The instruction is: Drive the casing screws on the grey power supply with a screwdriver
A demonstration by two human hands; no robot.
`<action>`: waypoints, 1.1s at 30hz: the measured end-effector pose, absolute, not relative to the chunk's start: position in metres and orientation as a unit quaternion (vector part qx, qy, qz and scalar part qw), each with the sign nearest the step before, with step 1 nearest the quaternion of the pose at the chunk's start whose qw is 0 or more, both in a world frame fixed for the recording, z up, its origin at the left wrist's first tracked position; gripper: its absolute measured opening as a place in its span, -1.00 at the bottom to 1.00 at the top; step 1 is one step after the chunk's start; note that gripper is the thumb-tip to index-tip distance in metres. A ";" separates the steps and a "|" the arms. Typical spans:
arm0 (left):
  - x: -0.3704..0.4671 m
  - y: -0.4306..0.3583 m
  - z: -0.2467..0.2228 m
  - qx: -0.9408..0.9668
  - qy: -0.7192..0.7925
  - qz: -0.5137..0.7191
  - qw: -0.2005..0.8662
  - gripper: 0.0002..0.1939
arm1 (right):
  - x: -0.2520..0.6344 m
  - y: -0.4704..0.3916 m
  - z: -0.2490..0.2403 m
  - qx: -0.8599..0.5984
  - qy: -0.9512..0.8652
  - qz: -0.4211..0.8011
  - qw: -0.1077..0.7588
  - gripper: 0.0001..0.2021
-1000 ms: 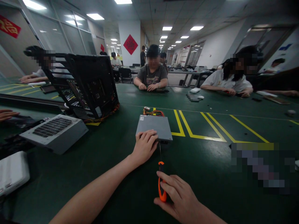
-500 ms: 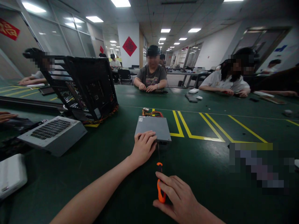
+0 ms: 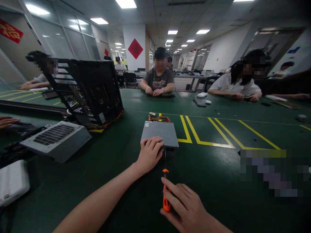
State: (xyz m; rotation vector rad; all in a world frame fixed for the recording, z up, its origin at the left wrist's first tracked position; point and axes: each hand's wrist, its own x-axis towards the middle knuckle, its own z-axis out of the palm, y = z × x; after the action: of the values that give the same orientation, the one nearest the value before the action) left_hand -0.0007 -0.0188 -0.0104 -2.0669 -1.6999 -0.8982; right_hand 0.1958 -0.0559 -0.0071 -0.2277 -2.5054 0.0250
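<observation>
A grey metal power supply box lies on the green table, with a bundle of coloured cables behind it. My left hand rests on its near left edge, fingers bent over the top and front. My right hand has its fingers around the handle of an orange and black screwdriver. The thin shaft points away from me, its tip at the near face of the box, beside my left fingertips. Where exactly the tip sits is too small to tell.
A second grey power supply and an open black computer case stand at the left. A white object lies at the near left edge. Several people sit around the table; a hand shows at far left.
The screwdriver's handle has turned slightly and stands a little straighter, with small shifts in my right fingers. My left hand stays on the box.
</observation>
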 end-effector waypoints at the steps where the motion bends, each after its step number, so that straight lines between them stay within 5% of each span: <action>1: -0.001 -0.019 -0.010 -0.722 -0.594 -0.314 0.162 -0.81 | 0.195 -0.055 -0.009 -0.082 -0.946 0.015 0.313 -0.73; 10: 0.000 -0.018 -0.013 -0.721 -0.590 -0.324 0.164 -0.80 | 0.197 -0.060 0.003 -0.110 -0.970 0.027 0.216 -0.63; 16: -0.001 -0.018 -0.013 -0.725 -0.589 -0.321 0.157 -0.79 | 0.198 -0.058 -0.009 -0.085 -0.950 0.022 0.300 -0.74; 24: -0.001 -0.019 -0.011 -0.725 -0.591 -0.315 0.161 -0.80 | 0.196 -0.059 -0.003 -0.107 -0.966 0.029 0.233 -0.64; 33: -0.002 -0.018 -0.012 -0.726 -0.590 -0.314 0.161 -0.80 | 0.195 -0.057 -0.008 -0.089 -0.948 0.014 0.305 -0.79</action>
State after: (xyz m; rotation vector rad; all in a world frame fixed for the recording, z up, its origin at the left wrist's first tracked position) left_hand -0.0023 -0.0177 -0.0124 -2.0725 -1.6850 -0.8963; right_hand 0.1948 -0.0567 -0.0080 -0.2358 -2.5108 0.0360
